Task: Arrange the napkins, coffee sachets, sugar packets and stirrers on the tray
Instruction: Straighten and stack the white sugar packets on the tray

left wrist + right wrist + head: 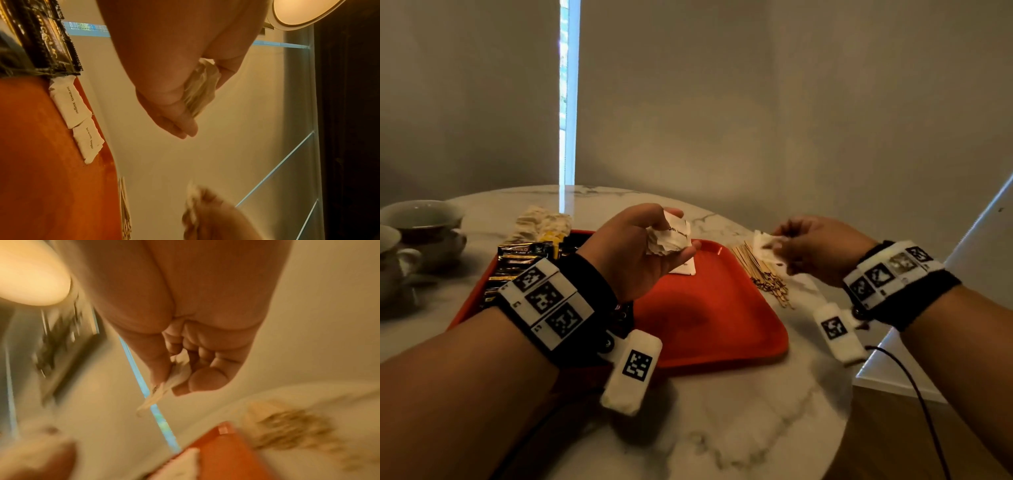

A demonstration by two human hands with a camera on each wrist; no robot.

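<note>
Marble tabletop (739, 428) carries a red tray (709, 329). Above it, left hand (640, 250) fingers curl round sugar packets (671, 240); right hand (815, 250) pinches more, above the stirrers (760, 270).

The head view looks forward and down from above both forearms at a round marble table (739, 428) against a grey wall, with the red tray (709, 322) at frame centre. The left wrist view sits close under the left hand (174, 68), looking along the palm, with the tray (41, 162) filling its lower left. The right wrist view, blurred, looks along the right hand (197, 337); the tray's corner (222, 451) shows at its bottom centre. All three views share the tray
</note>
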